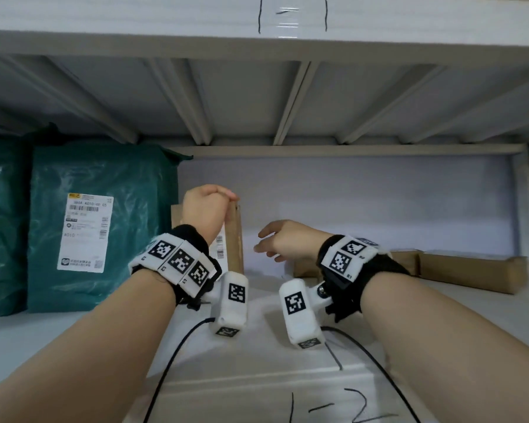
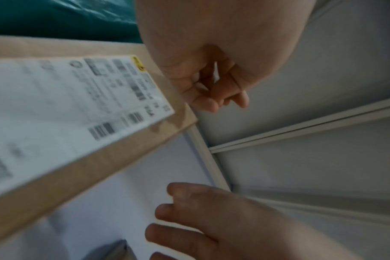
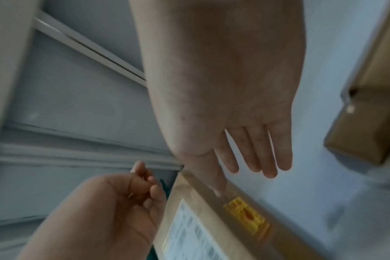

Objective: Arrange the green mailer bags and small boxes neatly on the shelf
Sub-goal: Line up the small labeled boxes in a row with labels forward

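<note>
A flat cardboard box (image 1: 235,239) with a white shipping label stands on its edge on the white shelf (image 1: 74,331), just right of a green mailer bag (image 1: 104,178). My left hand (image 1: 209,209) is curled into a loose fist against the box's top corner. In the left wrist view its fingers (image 2: 211,95) fold into the palm beside the box (image 2: 100,163), not around it. My right hand (image 1: 280,241) hovers open to the right of the box. In the right wrist view its thumb (image 3: 214,183) reaches the box's narrow edge (image 3: 200,207); I cannot tell whether it touches.
A second green mailer (image 1: 0,224) stands at the far left. Flat cardboard boxes (image 1: 471,270) lie at the back right of the shelf. The ribbed underside of the upper shelf (image 1: 257,96) hangs close overhead. Black cables (image 1: 171,361) trail from both wrists.
</note>
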